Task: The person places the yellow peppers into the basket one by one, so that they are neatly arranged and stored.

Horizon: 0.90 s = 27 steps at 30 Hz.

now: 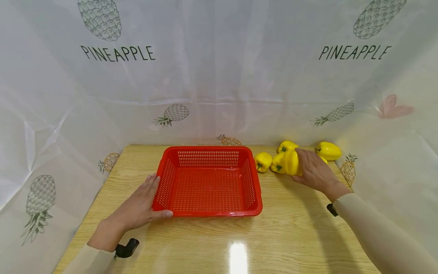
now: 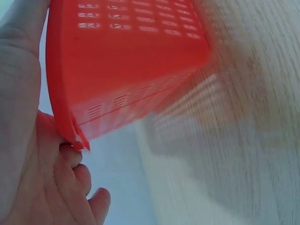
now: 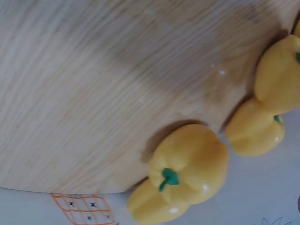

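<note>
Peppers (image 1: 263, 163) toward far right table (image 1: 287, 236) corner; none in basket (image 1: 207, 190) yet. Right hand (image 1: 315, 170) grips one pepper (image 1: 291, 163), fingers curled; left hand (image 1: 137, 209), fingers extended, touches basket.

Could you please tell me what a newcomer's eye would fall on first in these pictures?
Probably the bright red basket near the middle of the wood-grained table, with the left hand at its left side. Next come the glossy yellow peppers to its right, a raised pepper among them gripped by the right hand. Behind, large pineapple drawings mark the white sheet.
</note>
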### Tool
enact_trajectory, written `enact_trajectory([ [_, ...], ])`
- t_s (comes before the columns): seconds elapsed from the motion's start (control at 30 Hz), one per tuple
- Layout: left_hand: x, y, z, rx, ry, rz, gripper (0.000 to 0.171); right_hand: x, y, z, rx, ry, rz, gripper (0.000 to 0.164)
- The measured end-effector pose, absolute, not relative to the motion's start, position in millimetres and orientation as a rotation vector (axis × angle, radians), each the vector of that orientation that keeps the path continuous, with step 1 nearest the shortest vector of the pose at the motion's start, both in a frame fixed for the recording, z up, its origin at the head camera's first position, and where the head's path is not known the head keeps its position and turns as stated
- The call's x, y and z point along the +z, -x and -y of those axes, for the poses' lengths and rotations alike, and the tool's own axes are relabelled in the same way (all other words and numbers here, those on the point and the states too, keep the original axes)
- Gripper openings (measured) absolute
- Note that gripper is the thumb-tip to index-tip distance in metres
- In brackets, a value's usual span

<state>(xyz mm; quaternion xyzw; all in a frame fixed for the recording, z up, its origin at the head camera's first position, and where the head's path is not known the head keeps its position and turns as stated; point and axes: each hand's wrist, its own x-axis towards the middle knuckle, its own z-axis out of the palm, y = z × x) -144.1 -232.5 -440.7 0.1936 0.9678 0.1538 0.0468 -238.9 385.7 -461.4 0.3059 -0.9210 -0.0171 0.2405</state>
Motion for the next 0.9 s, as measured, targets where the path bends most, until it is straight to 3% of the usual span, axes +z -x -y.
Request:
enact_trajectory([
  [0.33,-445.0,144.6,233.6,0.468,-0.590,-2.958,0.133,-444.1,241.8,-365.5,-0.039,-0.844,2.534,0.097],
  [0.9,-446.9,142.1,234.0,0.409,-0.612,-2.995,0.132,-406.0,254.0,-318.9,-0.121,-0.873,2.491,0.105],
])
